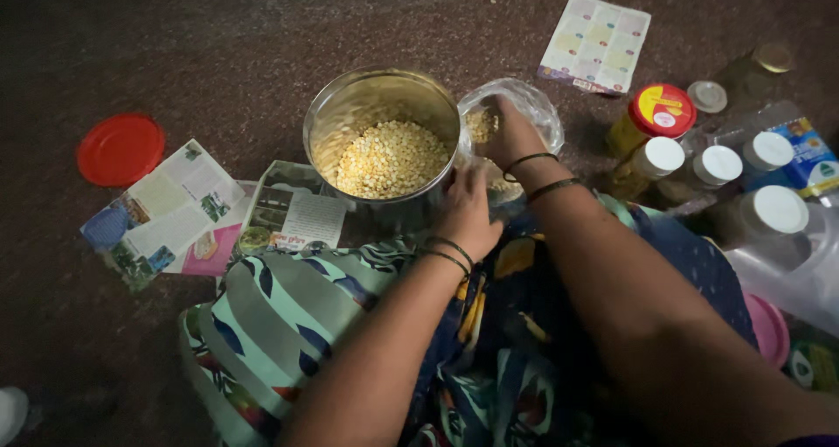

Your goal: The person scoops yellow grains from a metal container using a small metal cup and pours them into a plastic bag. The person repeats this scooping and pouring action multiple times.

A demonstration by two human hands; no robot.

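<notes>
Reaching right hand [511, 132] into plastic bag [533, 106]; left hand [468, 211] touching steel tin [384, 137].

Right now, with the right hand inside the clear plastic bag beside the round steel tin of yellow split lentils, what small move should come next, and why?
Probably lift the right hand out of the clear plastic bag toward the round steel tin: lentils remain in the bag, and the left hand rests against the tin.
</notes>
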